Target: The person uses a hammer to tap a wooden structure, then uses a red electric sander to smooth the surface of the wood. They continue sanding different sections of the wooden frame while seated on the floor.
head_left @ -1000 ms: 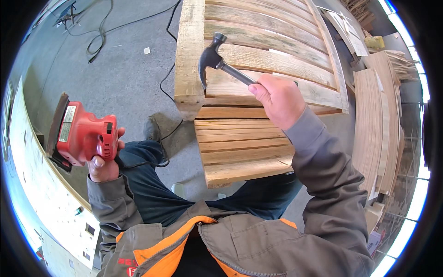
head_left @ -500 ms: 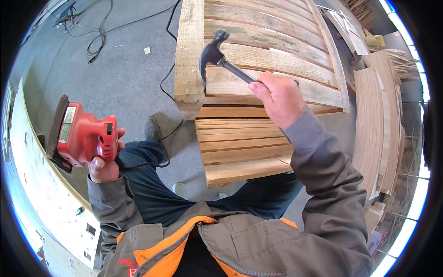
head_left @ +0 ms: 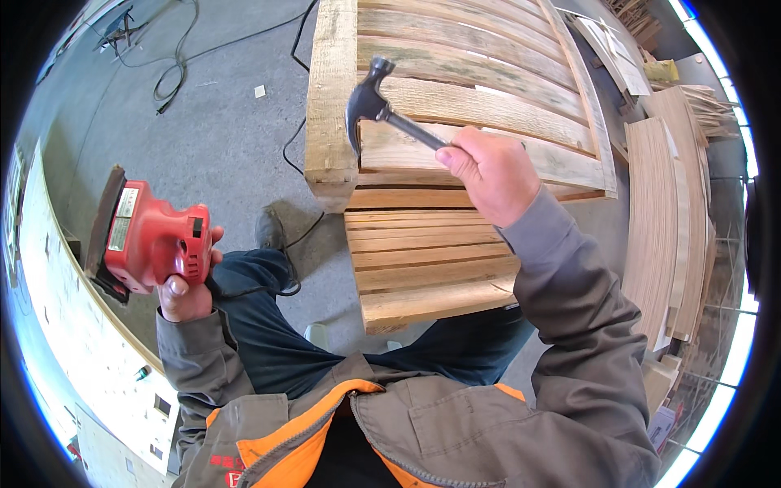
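My right hand (head_left: 495,175) is closed round the dark handle of a claw hammer (head_left: 368,104). The hammer's head hangs over the near left corner of a slatted wooden frame (head_left: 480,102), its claw close to the thick edge beam (head_left: 333,98); whether it touches cannot be told. On the left, my left hand (head_left: 187,297) grips a red electric sander (head_left: 154,236), held off to the side with its dark flat pad turned outward to the left. Part of the fingers is hidden behind the sander's body. Below the frame lie stacked wooden boards (head_left: 431,264), between my legs.
A black cable (head_left: 293,150) runs along the floor beside the frame. More cable (head_left: 172,77) lies coiled at the far left. Long thin wood sheets (head_left: 651,228) are stacked on the right. A pale panel (head_left: 77,325) stands at the left.
The hammer's head has shifted slightly left and its handle is a little more tilted. The sander has moved very slightly to the right; both grips are unchanged.
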Action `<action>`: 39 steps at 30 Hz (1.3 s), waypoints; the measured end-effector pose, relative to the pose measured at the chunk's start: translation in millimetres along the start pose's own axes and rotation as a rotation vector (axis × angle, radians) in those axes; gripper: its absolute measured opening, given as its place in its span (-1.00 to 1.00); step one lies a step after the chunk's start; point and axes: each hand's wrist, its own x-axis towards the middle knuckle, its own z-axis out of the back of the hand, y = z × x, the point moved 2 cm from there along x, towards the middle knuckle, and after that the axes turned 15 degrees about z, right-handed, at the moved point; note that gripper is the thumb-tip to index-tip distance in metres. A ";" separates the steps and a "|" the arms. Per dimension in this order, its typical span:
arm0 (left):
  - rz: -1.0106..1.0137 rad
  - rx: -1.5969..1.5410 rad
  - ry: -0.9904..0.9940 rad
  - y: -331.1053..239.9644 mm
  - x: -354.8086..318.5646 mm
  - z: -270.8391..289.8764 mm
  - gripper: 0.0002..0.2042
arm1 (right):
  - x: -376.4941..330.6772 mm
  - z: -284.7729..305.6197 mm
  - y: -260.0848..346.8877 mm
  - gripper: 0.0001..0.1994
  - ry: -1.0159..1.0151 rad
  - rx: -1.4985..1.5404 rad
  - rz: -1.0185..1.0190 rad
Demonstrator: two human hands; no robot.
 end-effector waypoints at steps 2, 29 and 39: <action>-0.006 0.011 0.013 1.0 2.2 2.9 0.16 | 8.3 6.4 -1.5 -0.67 -0.076 0.031 -0.089; 0.004 -0.018 0.011 -1.1 1.6 -0.4 0.17 | 0.9 0.8 1.3 -0.69 -0.059 -0.010 0.023; 0.033 -0.014 0.026 0.8 1.9 6.7 0.15 | 7.7 15.7 2.3 -0.69 -0.105 0.041 -0.038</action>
